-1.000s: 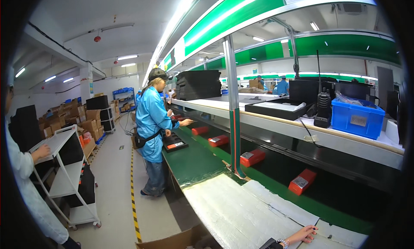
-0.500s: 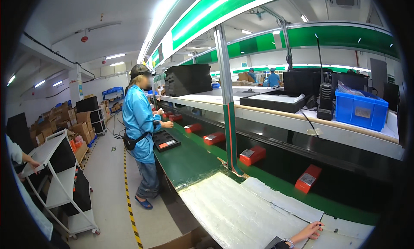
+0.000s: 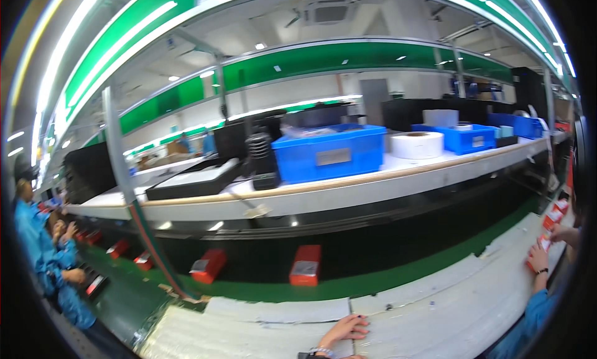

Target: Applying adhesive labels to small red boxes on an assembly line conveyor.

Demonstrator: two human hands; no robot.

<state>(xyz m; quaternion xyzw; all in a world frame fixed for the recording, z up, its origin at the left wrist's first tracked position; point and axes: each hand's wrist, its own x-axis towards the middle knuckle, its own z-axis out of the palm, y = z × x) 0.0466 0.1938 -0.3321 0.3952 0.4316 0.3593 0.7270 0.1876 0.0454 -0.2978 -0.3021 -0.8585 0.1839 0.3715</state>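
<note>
My left hand (image 3: 347,328), with a bracelet and a dark band at the wrist, lies palm down on the white-covered worktop (image 3: 429,318). Its fingers stretch to the right across a seam in the covering, and nothing shows in them. A sliver of skin at the lower edge below it is too cut off to identify. My right hand cannot be seen. Beyond the worktop, a red box (image 3: 305,266) with a silvery label sits on the dark green conveyor belt (image 3: 255,278). Another red box (image 3: 208,265) lies to its left, out of my reach.
A co-worker's hands (image 3: 538,254) hold a red box at far right. At far left stands a person in a blue smock (image 3: 38,247). The raised shelf bears a blue bin (image 3: 329,152), a white roll (image 3: 417,146) and a black radio (image 3: 263,162). A metal post (image 3: 127,172) rises left.
My view has swung to the right, bringing the white roll, more blue bins and the right-hand co-worker into sight. My left hand still rests on the worktop.
</note>
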